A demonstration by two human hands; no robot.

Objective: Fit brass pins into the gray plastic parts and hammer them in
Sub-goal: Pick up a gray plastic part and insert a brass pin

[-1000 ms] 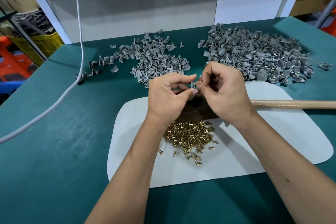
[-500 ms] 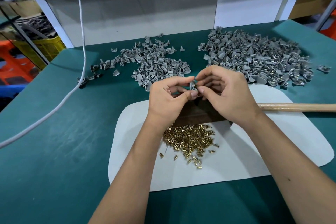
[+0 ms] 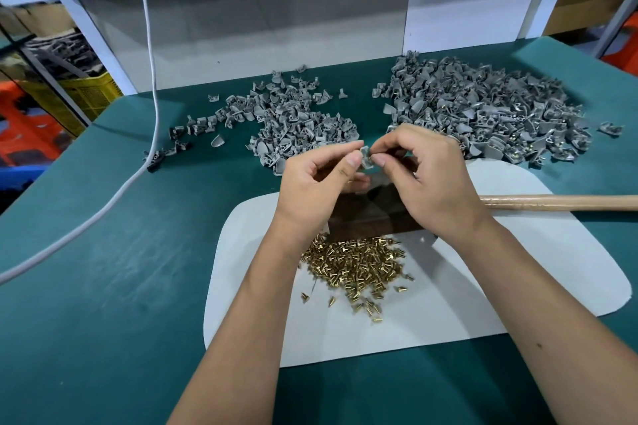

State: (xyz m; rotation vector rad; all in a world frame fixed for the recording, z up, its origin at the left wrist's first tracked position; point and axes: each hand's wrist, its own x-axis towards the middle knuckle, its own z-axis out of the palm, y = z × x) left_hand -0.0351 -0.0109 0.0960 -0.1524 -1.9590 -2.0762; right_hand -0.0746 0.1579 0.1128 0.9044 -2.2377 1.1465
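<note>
My left hand (image 3: 317, 183) pinches a small gray plastic part (image 3: 366, 156) between thumb and forefinger, above the middle of the table. My right hand (image 3: 426, 179) meets it from the right, its thumb and forefinger pinched at the same part; whether a brass pin sits between them is too small to tell. A heap of brass pins (image 3: 355, 266) lies on the white mat (image 3: 518, 279) below my wrists. The hammer's wooden handle (image 3: 559, 202) lies on the mat to the right, its dark head (image 3: 366, 217) partly hidden under my hands.
Two piles of gray parts sit at the back of the green table (image 3: 103, 304): a smaller one (image 3: 293, 124) at centre-left and a larger one (image 3: 490, 114) on the right. A white cable (image 3: 152, 97) hangs down across the left side. A white wall panel stands behind.
Both hands stayed together at the gray part with small finger shifts. The view moved slightly; the piles, pins and hammer lie as before.
</note>
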